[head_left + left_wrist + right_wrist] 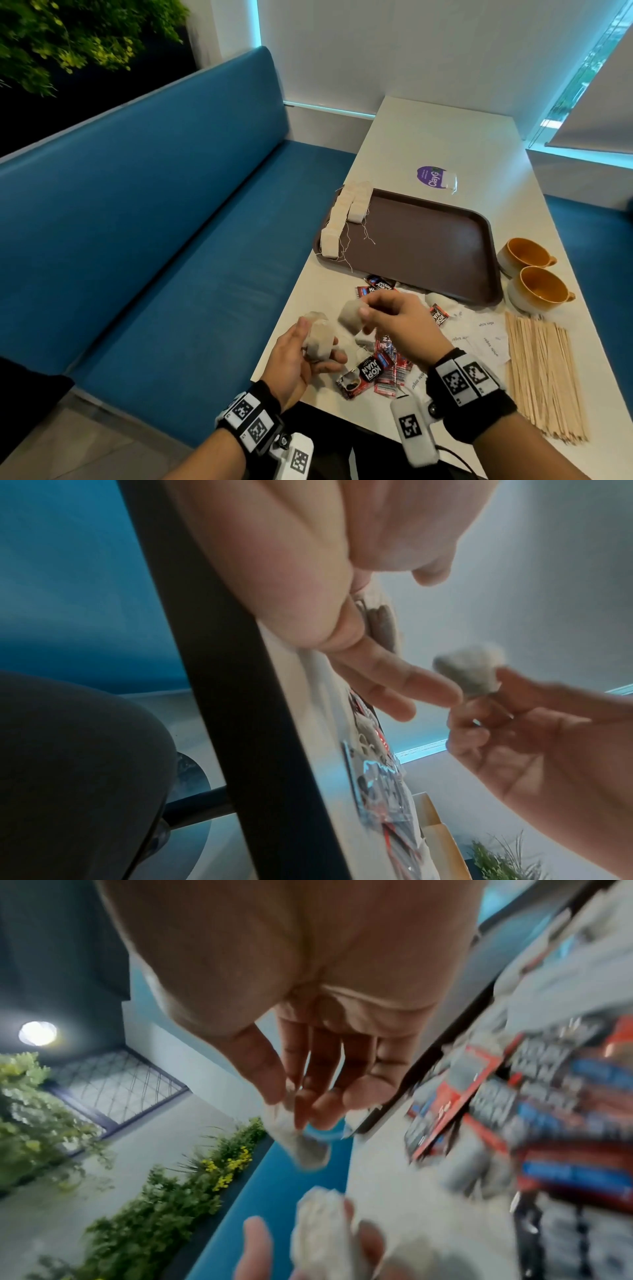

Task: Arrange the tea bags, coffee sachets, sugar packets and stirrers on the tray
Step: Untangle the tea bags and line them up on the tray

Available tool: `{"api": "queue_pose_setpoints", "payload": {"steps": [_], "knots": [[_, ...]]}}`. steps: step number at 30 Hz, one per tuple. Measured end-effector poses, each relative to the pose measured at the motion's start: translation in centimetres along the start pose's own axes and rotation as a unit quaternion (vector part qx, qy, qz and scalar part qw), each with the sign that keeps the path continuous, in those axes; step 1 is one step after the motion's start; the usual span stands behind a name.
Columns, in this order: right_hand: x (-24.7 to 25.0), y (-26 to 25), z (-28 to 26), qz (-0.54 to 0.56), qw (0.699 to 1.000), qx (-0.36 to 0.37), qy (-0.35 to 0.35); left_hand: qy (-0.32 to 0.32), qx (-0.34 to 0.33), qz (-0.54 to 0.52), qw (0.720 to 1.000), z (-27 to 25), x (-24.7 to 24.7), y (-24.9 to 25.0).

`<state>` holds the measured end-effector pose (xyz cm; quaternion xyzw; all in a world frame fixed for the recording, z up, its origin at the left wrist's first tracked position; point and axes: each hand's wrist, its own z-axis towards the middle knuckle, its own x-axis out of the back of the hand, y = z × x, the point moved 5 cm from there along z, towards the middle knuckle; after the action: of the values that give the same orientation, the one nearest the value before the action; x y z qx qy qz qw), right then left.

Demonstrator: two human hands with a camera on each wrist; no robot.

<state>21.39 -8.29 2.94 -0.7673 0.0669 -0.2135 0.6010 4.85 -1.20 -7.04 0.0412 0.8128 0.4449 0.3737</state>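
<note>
A brown tray (445, 240) lies on the white table, with tea bags (342, 219) lined up in two rows along its left edge. My left hand (308, 353) grips a small bunch of tea bags (320, 337) over the table's near left corner. My right hand (387, 318) pinches a single tea bag (351, 317) just right of it, above the loose pile. Red coffee sachets (376, 370), white sugar packets (486, 337) and a bundle of wooden stirrers (541, 377) lie on the table before the tray. The right wrist view shows the pinched tea bag (304, 1145).
Two orange-lined cups (534, 284) stand right of the tray. A purple sticker (433, 176) and a lone tea bag (449, 181) lie beyond it. A blue bench (154, 240) runs along the table's left side. The tray's middle and right part are bare.
</note>
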Motion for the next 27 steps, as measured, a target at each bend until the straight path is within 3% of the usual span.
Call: {"api": "queue_pose_setpoints", "payload": {"steps": [3,5,12,17,21,25,27], "knots": [[-3.1,0.7,-0.1,0.004,0.995,-0.026,-0.094,-0.017,0.001,0.004,1.000,-0.1,-0.2,0.1],[-4.7,1.6,0.0,-0.052,0.992,-0.049,-0.107,-0.021,0.008,0.000,1.000,-0.1,-0.1,0.1],[-4.7,3.0,0.9,-0.194,0.981,-0.027,0.008,-0.051,0.025,0.050,0.997,0.1,0.1,-0.4],[-4.0,2.7,0.7,-0.173,0.985,-0.006,-0.002,-0.047,0.025,0.067,0.996,0.3,0.4,-0.6],[-0.6,2.0,1.0,-0.119,0.990,-0.009,0.072,-0.044,0.038,0.093,0.994,0.6,1.0,-1.1],[5.6,2.2,1.5,-0.248,0.953,-0.021,0.171,-0.045,0.041,0.092,0.994,0.3,0.5,-0.7],[7.8,3.4,1.9,-0.318,0.929,-0.067,0.175,-0.043,0.036,0.093,0.994,0.1,0.3,-0.5]]}}
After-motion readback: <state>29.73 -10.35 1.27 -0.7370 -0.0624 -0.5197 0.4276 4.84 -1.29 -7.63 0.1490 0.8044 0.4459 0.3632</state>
